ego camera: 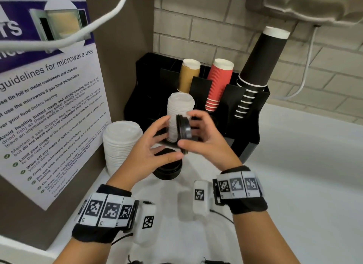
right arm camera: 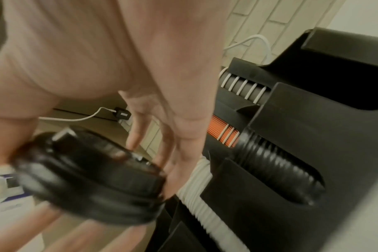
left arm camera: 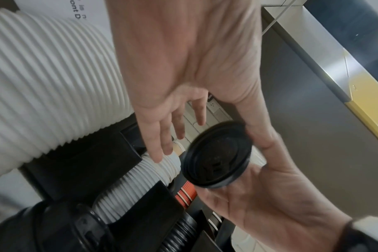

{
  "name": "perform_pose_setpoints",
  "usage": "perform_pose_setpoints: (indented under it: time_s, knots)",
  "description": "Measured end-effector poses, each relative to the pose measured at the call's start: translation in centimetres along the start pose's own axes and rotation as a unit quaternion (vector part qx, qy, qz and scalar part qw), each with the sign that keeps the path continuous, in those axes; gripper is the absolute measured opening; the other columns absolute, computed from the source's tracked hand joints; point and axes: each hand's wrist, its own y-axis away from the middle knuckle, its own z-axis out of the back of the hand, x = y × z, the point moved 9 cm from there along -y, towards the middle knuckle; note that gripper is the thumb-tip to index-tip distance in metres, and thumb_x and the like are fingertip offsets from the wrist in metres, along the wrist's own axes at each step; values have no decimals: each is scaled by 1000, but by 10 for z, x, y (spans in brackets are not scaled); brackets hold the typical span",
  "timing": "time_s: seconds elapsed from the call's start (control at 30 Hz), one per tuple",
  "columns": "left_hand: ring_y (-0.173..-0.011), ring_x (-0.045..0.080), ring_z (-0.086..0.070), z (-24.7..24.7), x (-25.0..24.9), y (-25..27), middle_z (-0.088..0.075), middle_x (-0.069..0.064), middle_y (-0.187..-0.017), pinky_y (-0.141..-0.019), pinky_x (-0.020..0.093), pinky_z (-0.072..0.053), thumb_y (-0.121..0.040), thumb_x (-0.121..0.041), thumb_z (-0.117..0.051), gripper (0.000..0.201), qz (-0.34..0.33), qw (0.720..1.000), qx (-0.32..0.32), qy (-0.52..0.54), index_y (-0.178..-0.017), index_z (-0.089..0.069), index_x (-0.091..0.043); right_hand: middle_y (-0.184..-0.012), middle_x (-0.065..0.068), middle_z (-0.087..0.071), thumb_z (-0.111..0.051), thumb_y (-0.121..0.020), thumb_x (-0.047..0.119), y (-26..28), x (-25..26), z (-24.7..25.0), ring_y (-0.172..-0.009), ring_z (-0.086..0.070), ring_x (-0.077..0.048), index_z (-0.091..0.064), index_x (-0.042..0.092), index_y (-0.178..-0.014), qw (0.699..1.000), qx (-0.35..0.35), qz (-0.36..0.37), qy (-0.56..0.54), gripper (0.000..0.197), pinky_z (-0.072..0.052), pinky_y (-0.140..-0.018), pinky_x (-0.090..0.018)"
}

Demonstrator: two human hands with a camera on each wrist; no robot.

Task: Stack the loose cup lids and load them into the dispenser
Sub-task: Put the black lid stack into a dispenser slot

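At far left, a poster [ego camera: 49, 110] of microwave guidelines hangs on the brown side wall. Beside it, a tall stack of white lids [ego camera: 121, 144] stands on the white counter [ego camera: 294, 185], loose, outside the dispenser. The left hand [ego camera: 149, 151] hovers with fingers spread and straight, holding nothing; its fingertips lie just beside the black lids. Beneath the hands, a short pile of black lids [ego camera: 168, 170] rests on the counter. At centre, the right hand [ego camera: 204, 140] pinches a few black lids [ego camera: 183, 130], nested and turned on edge, between thumb and curled fingers, in front of the black dispenser [ego camera: 249, 130]. Behind them, a column of white lids [ego camera: 179, 108] stands in a front slot. In the right wrist view a row of black lids [right arm camera: 276, 170] lies in another slot. Farther right, brown cups [ego camera: 189, 75], red cups [ego camera: 219, 83] and black cups [ego camera: 257, 67] lean in the rear slots.
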Motion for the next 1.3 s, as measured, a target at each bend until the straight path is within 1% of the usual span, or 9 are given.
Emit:
perform_pose_setpoints:
  time_s: [0.13, 0.3, 0.47, 0.63, 0.8, 0.9, 1.07, 1.2, 1.3]
  knots:
    - [-116, 3, -59, 20, -4, 2, -52, -17, -132, -90, 22, -54, -67, -45, -73, 70, -5, 997, -68, -22, -131, -44, -47, -125, -5, -52, -85, -69, 15, -30, 14, 65, -116, -53, -18, -47, 21, -122, 969, -147, 37, 194, 66, -45, -96, -28]
    - [-108, 8, -63, 26, -5, 8, -55, -11, -125, -79, 13, -51, -71, -35, -72, 60, -9, 995, -96, -18, -126, -49, -41, -130, -9, -47, -83, -70, 17, -71, -20, 94, -125, -44, -24, -49, 19, -132, 897, -13, -85, 433, 70, -35, -97, -24]
    - [-105, 7, -63, 27, -1, 9, -55, -10, -125, -78, 12, -50, -83, -16, -72, 52, -5, 995, -99, -22, -126, -52, -36, -139, -8, -46, -81, -71, 12, -87, -32, 89, -128, -43, -19, -50, 15, -134, 878, 45, -100, 466, 70, -31, -93, -18]
    - [-103, 6, -64, 27, 0, 9, -56, -13, -122, -77, 10, -48, -84, -14, -72, 49, -3, 994, -102, -26, -123, -54, -37, -141, -7, -47, -79, -73, 12, -88, -34, 83, -129, -43, -20, -51, 15, -135, 861, 86, -99, 492, 68, -32, -96, -19]
    - [-102, 6, -65, 24, 1, 8, -57, -12, -122, -78, 9, -48, -84, -14, -72, 47, -7, 995, -98, -25, -121, -55, -38, -146, -10, -39, -80, -75, 19, -77, -44, 75, -135, -35, -25, -40, 15, -146, 820, 124, -97, 550, 81, -30, -105, -26]
    - [-103, 7, -65, 22, 2, 7, -57, -13, -121, -79, 10, -48, -84, -15, -72, 46, -9, 995, -94, -28, -120, -55, -39, -144, -11, -37, -78, -78, 22, -70, -48, 70, -133, -31, -29, -39, 16, -146, 806, 105, -69, 579, 79, -30, -110, -35]
    - [-103, 5, -64, 20, 1, 5, -57, -14, -121, -78, 9, -48, -85, -17, -72, 44, -13, 996, -88, -30, -118, -56, -41, -127, -8, -47, -75, -79, 23, -58, -42, 66, -116, -44, -27, -49, 17, -137, 792, 40, -19, 609, 64, -45, -94, -38]
    - [-103, 4, -64, 18, 0, 4, -57, -16, -122, -77, 9, -48, -86, -17, -71, 42, -13, 996, -83, -35, -117, -56, -42, -128, -8, -48, -72, -80, 27, -52, -40, 66, -117, -46, -28, -46, 18, -137, 759, 18, -31, 650, 64, -41, -94, -40]
    - [-103, 5, -64, 20, -2, 3, -57, -15, -121, -77, 9, -48, -85, -16, -71, 42, -16, 995, -89, -37, -117, -57, -40, -124, -12, -51, -73, -78, 19, -45, -18, 56, -113, -47, -31, -51, 11, -133, 788, -21, 24, 615, 59, -43, -93, -39]
